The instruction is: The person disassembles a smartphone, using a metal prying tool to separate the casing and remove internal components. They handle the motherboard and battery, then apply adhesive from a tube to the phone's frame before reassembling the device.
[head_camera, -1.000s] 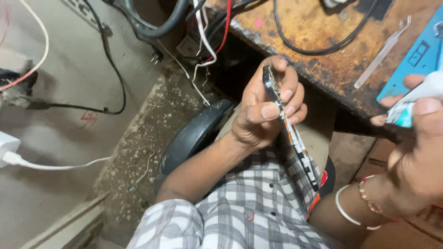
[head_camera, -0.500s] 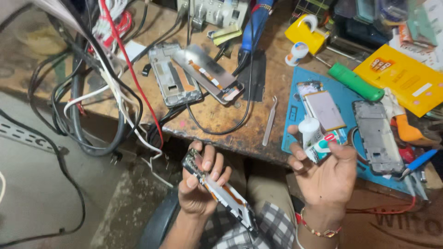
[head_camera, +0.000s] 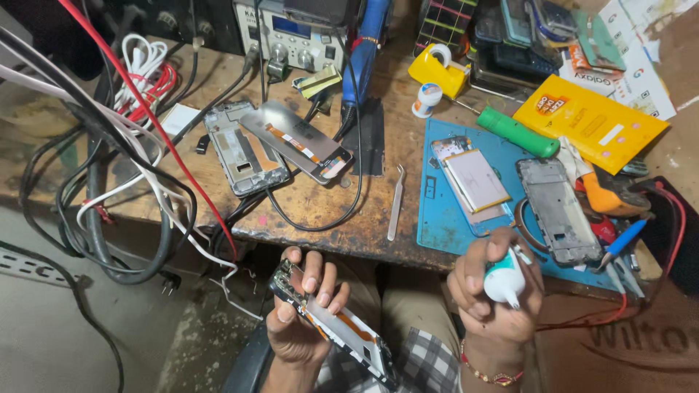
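Gripping a phone frame [head_camera: 331,327] and glue tube [head_camera: 502,280], hands work below a cluttered wooden bench [head_camera: 364,218].

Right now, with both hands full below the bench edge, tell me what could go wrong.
The left hand pinches the opened phone frame by its edges over the lap; a slip could drop it to the floor. The white glue tube in the right hand points its nozzle down, so it might drip onto the checked clothing.

Bare hands; a red-and-gold beaded bracelet [head_camera: 486,375] circles the right wrist.
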